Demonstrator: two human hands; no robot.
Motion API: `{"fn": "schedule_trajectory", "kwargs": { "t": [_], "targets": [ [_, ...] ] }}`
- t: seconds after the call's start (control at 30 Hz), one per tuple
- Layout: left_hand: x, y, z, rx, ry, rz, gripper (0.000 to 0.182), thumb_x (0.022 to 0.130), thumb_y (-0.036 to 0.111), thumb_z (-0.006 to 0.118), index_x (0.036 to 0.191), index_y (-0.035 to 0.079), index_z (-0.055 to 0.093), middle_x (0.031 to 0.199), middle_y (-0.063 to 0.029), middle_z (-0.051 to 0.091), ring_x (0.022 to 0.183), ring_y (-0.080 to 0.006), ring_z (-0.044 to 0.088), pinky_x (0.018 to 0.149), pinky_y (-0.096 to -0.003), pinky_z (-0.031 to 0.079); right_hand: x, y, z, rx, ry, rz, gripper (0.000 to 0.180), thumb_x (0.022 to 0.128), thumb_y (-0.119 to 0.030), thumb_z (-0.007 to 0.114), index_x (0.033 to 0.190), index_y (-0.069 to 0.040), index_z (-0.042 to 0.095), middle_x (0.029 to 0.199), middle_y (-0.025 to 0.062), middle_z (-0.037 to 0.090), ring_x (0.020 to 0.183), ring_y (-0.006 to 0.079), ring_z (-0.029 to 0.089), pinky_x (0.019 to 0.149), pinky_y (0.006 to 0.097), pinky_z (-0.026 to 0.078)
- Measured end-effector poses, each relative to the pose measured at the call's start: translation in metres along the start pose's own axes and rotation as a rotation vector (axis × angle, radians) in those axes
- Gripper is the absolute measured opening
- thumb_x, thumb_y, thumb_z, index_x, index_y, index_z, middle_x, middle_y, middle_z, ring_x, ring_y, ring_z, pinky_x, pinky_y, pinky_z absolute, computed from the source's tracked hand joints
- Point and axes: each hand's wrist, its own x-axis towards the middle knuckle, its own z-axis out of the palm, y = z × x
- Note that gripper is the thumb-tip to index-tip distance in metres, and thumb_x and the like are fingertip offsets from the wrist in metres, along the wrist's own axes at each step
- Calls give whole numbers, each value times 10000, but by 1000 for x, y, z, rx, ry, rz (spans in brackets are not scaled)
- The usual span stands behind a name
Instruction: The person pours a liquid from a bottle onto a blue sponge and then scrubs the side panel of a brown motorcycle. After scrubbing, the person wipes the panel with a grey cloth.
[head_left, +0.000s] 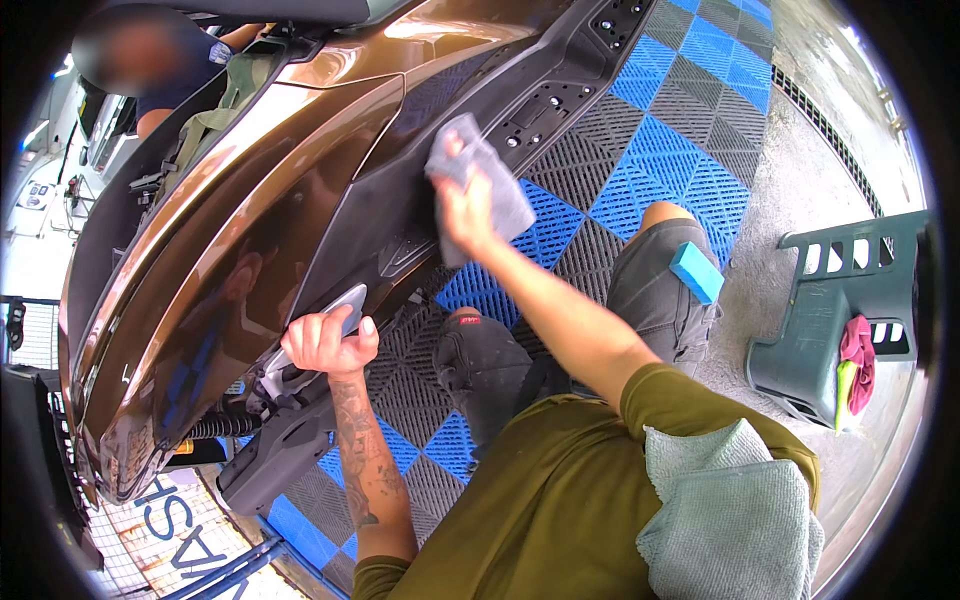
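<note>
My right hand (466, 202) presses a grey microfibre cloth (510, 199) against the dark plastic lower side of a brown motor scooter (247, 195). The fingers lie partly within the cloth's folds. Farther back along the scooter, my left hand (330, 341) has its fingers curled over a silver-grey metal part (352, 306), possibly a footrest; the palm side is hidden. The black floorboard (536, 112), with exposed bolts, lies just beyond the cloth. A light blue sponge block (697, 274) rests on my right thigh.
Another person (180, 60) is across the scooter. A dark green plastic step stool (825, 300) stands at right, with maroon (859, 360) and yellow-green cloths on it. Blue and grey grid tiles (660, 165) cover the floor. A grey-green towel (727, 517) drapes over my right shoulder.
</note>
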Motion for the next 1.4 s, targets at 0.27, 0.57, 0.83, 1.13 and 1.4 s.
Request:
{"fn": "schedule_trajectory", "kwargs": {
  "t": [0.27,0.57,0.83,1.13,1.4],
  "targets": [
    [0,-1,0,8,-4,-3,373,870,494,605,721,165,696,634,19,531,643,-226,528,651,-374,380,-38,5,0,-134,-55,-235,568,879,-92,664,1405,38,494,1421,239,540,1363,373,486,1156,402,357],
    [1,1,1,-2,-2,-10,355,854,480,614,711,165,695,615,26,513,635,-214,519,651,-366,374,11,0,2,98,43,100,470,879,-122,619,1321,26,561,1282,222,640,1236,323,592,1067,371,419],
    [1,-2,1,-8,-8,-2,366,863,490,612,708,167,688,604,34,502,624,-210,510,651,-362,371,-60,-21,15,-10,-259,-393,620,839,-53,647,1422,63,471,1472,263,482,1423,394,411,1202,431,290],
    [-3,-1,1,-4,-18,-14,453,899,545,542,710,159,686,613,25,508,633,-218,517,663,-370,371,-66,-42,39,62,-184,-227,672,882,-145,634,1484,36,398,1528,257,418,1474,377,321,1209,418,258],
    [6,23,-20,-560,0,-528,749,992,684,293,1179,34,616,589,5,526,605,-191,526,701,-359,408,-132,-106,-3,684,-441,208,324,930,-104,602,1213,53,574,1455,235,503,1338,259,478,1099,400,369]
  ]
}}
